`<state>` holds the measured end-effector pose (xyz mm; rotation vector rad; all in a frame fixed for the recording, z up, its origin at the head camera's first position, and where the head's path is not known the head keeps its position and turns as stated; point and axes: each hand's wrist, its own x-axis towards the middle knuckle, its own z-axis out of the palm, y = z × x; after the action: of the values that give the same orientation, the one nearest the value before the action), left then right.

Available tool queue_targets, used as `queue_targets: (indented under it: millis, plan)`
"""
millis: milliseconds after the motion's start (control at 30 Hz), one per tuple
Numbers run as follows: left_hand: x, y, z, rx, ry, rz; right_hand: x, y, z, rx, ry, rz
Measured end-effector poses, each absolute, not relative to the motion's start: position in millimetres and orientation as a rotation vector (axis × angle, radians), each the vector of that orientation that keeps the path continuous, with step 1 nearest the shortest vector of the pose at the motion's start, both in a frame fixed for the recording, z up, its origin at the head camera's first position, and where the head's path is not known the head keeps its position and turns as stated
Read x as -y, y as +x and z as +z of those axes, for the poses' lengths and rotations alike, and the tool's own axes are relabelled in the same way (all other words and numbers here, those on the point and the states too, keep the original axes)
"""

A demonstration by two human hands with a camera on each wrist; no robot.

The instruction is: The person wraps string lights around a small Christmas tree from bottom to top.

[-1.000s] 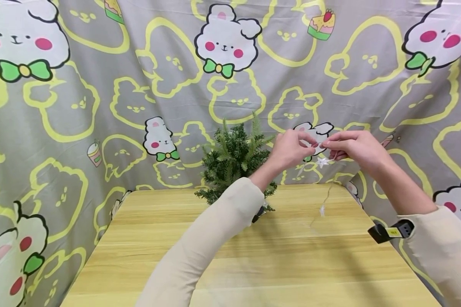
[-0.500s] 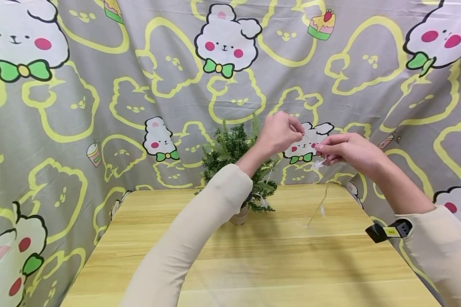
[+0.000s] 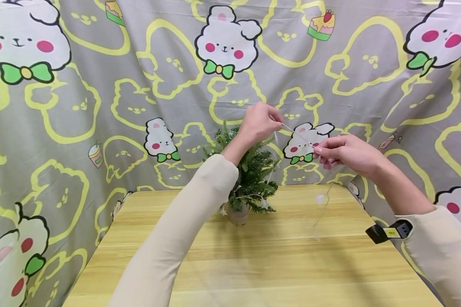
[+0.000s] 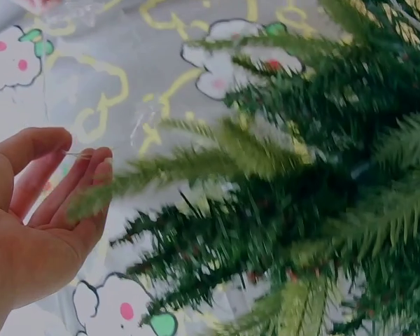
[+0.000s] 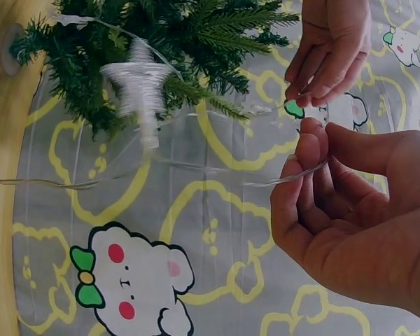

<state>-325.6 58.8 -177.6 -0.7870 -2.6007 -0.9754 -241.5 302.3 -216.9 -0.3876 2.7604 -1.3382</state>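
A small artificial Christmas tree (image 3: 258, 170) stands in a round pot (image 3: 239, 215) toward the back of the table. Star-shaped lights (image 3: 264, 203) on a thin clear wire hang on its lower branches. Beside the treetop my left hand (image 3: 262, 123) pinches the string of lights between thumb and fingers. Further right, my right hand (image 3: 347, 154) pinches another stretch of the wire (image 5: 224, 171), raised above the table. The string runs between both hands, and a loose length trails down from the right one. In the right wrist view a star light (image 5: 136, 80) dangles in front of the branches.
The wooden table (image 3: 253, 260) has a patterned cloth (image 3: 119, 51) hanging close behind it and along both sides. A black strap device (image 3: 391, 231) is on the right forearm. Tree branches (image 4: 217, 161) reach out beside the left hand.
My left hand has moved left and up toward the treetop, drawing the string of lights wider between the hands. The right hand has stayed nearly in place. More of the tree and pot shows.
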Motion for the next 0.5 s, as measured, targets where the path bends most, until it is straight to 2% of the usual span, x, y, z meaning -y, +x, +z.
queue_targets:
  millis: [500]
  plan:
    - [-21.8,-352.2,-166.4,2.573,-0.573,-0.956,-305.1,-243.2,-218.5,-2.734,-0.390,-1.331]
